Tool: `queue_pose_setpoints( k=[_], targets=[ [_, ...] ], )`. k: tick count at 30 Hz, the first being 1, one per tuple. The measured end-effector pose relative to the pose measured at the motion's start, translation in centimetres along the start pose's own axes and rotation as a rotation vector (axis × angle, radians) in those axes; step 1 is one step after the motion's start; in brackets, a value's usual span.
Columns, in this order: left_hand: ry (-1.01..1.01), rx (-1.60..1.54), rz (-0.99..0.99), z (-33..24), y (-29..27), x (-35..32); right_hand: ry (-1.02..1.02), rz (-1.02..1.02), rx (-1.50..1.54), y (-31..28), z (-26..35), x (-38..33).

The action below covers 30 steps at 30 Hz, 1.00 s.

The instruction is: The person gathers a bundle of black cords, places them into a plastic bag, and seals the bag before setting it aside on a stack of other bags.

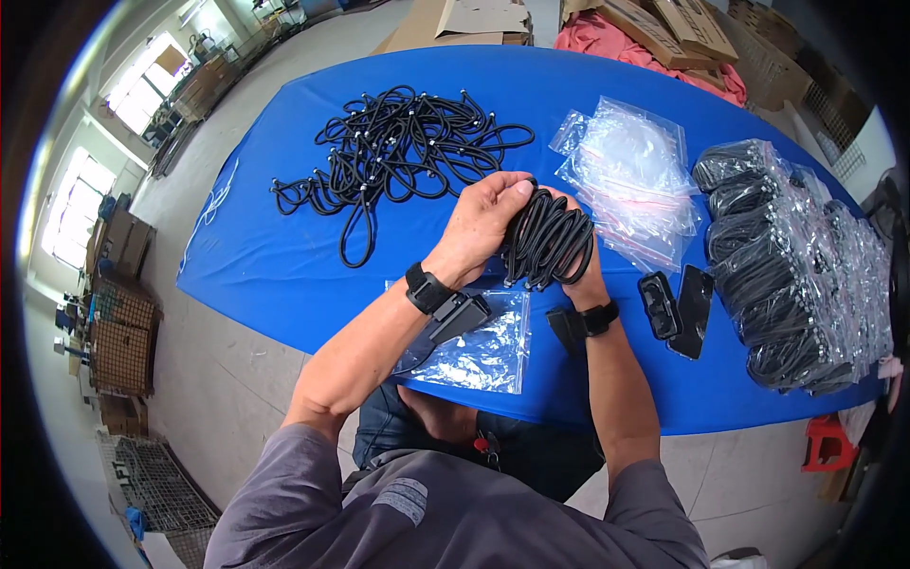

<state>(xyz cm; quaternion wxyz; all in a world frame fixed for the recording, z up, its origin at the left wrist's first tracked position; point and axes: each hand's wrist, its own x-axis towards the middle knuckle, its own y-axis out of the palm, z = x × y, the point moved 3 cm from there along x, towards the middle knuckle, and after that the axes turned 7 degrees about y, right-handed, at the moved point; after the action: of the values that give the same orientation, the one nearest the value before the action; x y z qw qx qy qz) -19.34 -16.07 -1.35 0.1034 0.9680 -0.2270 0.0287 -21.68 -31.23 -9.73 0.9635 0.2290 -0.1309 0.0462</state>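
A thick bundle of black elastic cord loops [550, 237] is held up over the near middle of the table. My left hand [479, 228] pinches its upper left end between thumb and fingers. From the other side my right hand [586, 261] wraps round the bundle, its fingers mostly hidden behind the cords. Small metal crimps show at the bundle's lower end. Beneath my left wrist a clear plastic bag [488, 351] lies flat at the table's near edge. More black cord loops [403, 142] with silvery crimps lie in a tangled heap, farther off to the left.
A blue cloth [284, 256] covers the table. Stacked clear zip bags [630, 171] lie beyond my right hand. Filled bags of black cords [768, 275] line the right side, with a phone [695, 308] and a black case [659, 305] nearby. Cardboard [664, 28] sits behind the table.
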Motion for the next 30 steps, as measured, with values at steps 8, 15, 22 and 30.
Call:
queue_pose_setpoints(
  k=[8,15,22,30],
  targets=[
    [-0.035,-0.190,0.120,0.2,1.4,-0.3,-0.104,-0.015,-0.216,1.9,1.3,-0.4],
    [-0.015,-0.145,0.062,1.5,0.6,-0.3,-0.172,0.034,-0.464,-1.1,-1.2,0.5],
    [0.166,0.928,0.104,2.5,-3.0,-7.5,-0.210,-0.023,-0.447,-0.8,0.2,-0.2],
    [0.151,1.581,0.300,7.5,-5.5,-17.7,-0.095,-0.166,-0.215,-1.6,-1.0,-1.1]
  ],
)
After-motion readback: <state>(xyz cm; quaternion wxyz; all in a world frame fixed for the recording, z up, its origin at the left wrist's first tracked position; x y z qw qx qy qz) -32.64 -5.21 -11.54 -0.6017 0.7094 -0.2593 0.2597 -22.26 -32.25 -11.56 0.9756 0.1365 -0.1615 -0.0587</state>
